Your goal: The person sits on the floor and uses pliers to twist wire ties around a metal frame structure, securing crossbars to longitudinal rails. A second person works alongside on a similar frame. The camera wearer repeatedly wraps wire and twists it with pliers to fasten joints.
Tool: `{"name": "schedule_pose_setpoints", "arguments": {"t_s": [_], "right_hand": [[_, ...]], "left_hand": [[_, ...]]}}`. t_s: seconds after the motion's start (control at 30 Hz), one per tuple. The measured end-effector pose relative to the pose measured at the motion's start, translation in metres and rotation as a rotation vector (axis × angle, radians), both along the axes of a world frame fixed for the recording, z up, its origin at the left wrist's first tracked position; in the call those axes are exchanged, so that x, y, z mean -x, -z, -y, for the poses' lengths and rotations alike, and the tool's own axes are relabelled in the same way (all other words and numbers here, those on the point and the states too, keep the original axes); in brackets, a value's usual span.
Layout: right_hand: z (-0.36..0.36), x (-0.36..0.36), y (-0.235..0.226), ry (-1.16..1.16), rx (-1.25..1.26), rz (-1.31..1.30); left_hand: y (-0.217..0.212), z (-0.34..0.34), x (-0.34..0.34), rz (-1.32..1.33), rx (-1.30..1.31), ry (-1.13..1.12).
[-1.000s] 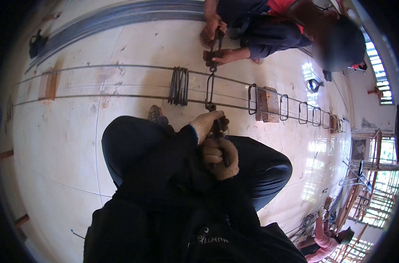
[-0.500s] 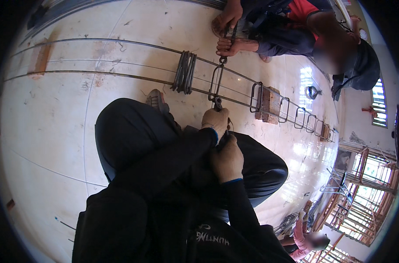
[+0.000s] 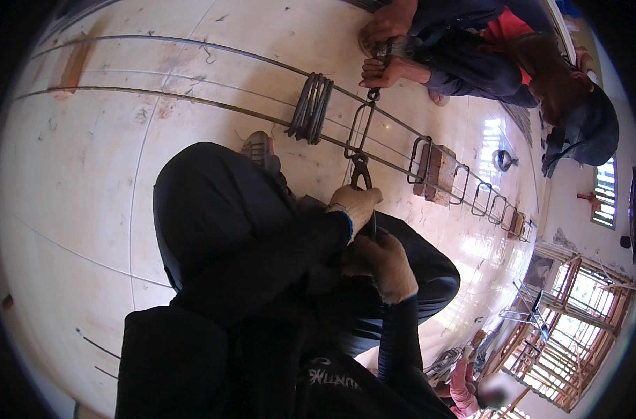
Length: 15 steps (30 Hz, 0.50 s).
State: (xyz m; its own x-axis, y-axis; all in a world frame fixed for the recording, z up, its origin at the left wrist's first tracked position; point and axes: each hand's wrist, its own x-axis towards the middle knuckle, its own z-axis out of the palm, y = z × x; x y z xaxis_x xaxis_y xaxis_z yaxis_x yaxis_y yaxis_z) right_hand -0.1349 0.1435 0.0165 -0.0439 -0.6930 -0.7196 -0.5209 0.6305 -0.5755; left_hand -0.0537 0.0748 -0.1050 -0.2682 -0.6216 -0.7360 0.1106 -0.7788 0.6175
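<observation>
- From my distant place I am seeing the left hand point(image 3: 358, 206), in its pale glove, clasping the dark pincers point(image 3: 360, 166) around the handles; its forearm is reaching across the lap.
- The right hand point(image 3: 392, 267) is lying lower, near the handle end, and its sleeve is rising from below; blur is covering the fingers, so I cannot tell whether they are gripping.
- The pincers are pointing away from the body, and their head is meeting the steel stirrup point(image 3: 367, 127) at the near bar point(image 3: 196, 102); I cannot tell if the jaws are biting.
- For moving, the pale floor point(image 3: 74, 188) is opening widely at left, while the left knee point(image 3: 206, 181) and the right knee point(image 3: 433, 272) are flanking the hands.
- A bundle of rings point(image 3: 310, 108) is spanning both bars, just left of the stirrup; a brick block point(image 3: 440, 174) is standing under them at right.
- By the far bar point(image 3: 192, 41), a co-worker's hand point(image 3: 398, 72) is holding another dark tool point(image 3: 374, 93) at the stirrup's opposite end.
</observation>
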Motion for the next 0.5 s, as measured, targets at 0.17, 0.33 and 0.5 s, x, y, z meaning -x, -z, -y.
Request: {"name": "schedule_pose_setpoints", "arguments": {"t_s": [0.17,0.33,0.5], "right_hand": [[-0.017,-0.052,-0.005,-0.040,0.196,-0.733],[0.001,-0.062,0.020,0.001,0.151,-0.808],[-0.008,0.024,0.057,-0.149,0.321,-0.194]], "left_hand": [[0.001,-0.001,0.003,-0.026,-0.005,-0.029],[0.015,-0.005,0.009,-0.045,0.000,-0.030],[-0.031,0.002,-0.009,-0.284,-0.282,-0.131]]}}
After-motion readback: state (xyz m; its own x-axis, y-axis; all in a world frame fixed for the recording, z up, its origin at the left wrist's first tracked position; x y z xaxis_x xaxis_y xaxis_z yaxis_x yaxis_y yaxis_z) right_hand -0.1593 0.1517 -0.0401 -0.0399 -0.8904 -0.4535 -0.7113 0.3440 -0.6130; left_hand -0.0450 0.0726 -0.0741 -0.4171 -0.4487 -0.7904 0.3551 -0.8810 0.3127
